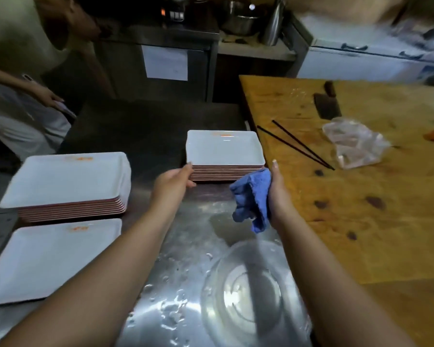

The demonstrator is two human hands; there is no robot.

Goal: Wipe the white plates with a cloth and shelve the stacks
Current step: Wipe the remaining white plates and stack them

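Sitting on the wet steel counter [186, 229], the middle stack of white plates [224, 149] runs long side left to right — its orange mark is too blurred to read. Your left hand [173, 181] curls round its near-left corner; your right hand [277, 189] clutches the blue cloth [252, 196] just beside it. Two more stacks [65, 181] sit well left.

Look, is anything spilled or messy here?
Yes. Water drops lie spilled on the metal counter near the clear bowl. On the wooden board, a crumpled plastic bag lies loose beside the chopsticks. The plate stacks look tidy.
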